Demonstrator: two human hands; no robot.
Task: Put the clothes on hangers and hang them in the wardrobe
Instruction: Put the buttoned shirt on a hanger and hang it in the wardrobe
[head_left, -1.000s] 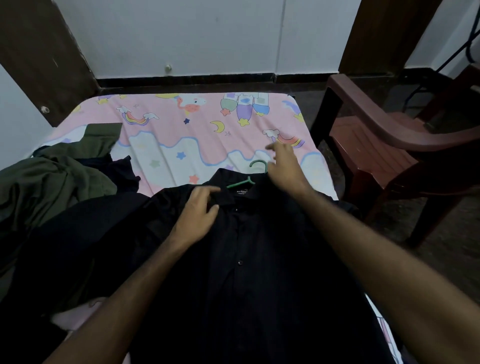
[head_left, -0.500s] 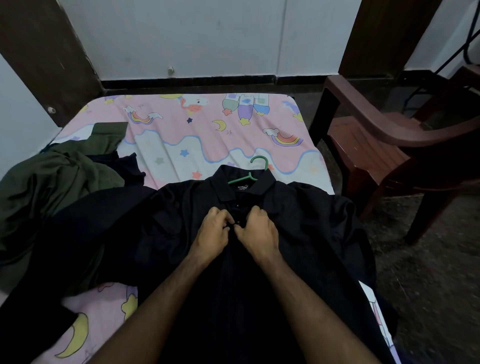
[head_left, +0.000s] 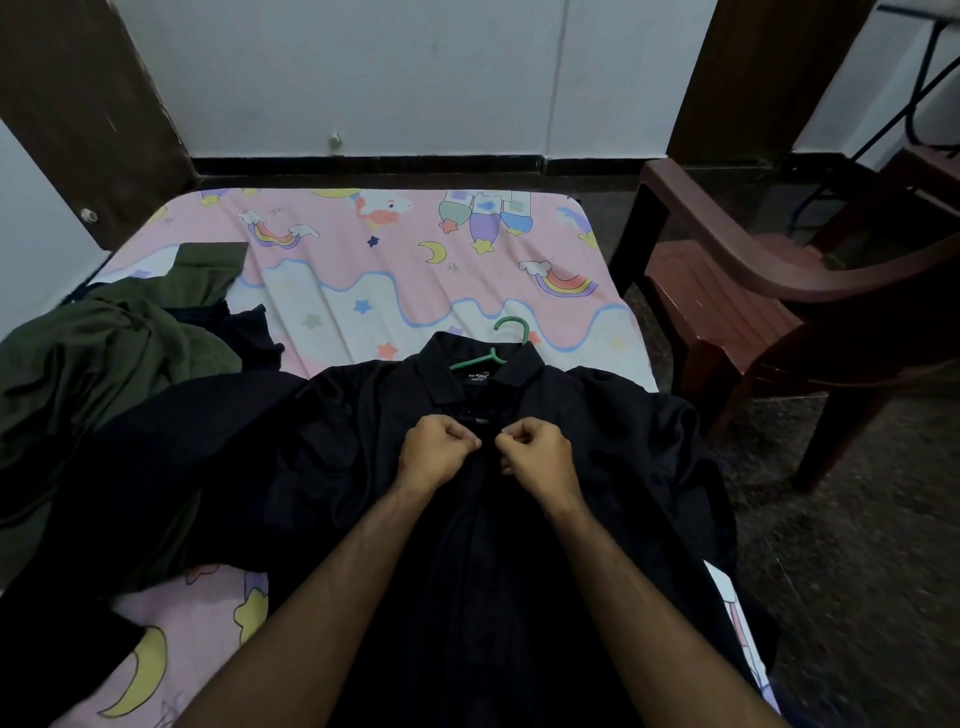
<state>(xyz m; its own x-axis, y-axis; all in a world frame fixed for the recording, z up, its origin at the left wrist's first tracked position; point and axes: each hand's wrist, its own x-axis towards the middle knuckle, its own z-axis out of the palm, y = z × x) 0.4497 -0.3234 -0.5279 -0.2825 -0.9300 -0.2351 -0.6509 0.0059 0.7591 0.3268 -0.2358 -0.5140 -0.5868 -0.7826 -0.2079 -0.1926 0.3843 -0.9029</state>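
Already the black shirt (head_left: 597, 441) lies on the bed (head_left: 363, 275) with the green hanger (head_left: 498, 348) inside its collar; left hand (head_left: 436, 452) and right hand (head_left: 540, 452), fingers curled, pinch the placket, seemingly buttoning. Farther left, the olive garment (head_left: 104, 353) awaits a hanger. No wardrobe is in view, and the button itself is indistinct.

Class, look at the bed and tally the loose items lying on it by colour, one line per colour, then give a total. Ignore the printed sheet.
Black: 2, black shirt and dark garment
Green: 2, olive garment and green hanger
Total: 4
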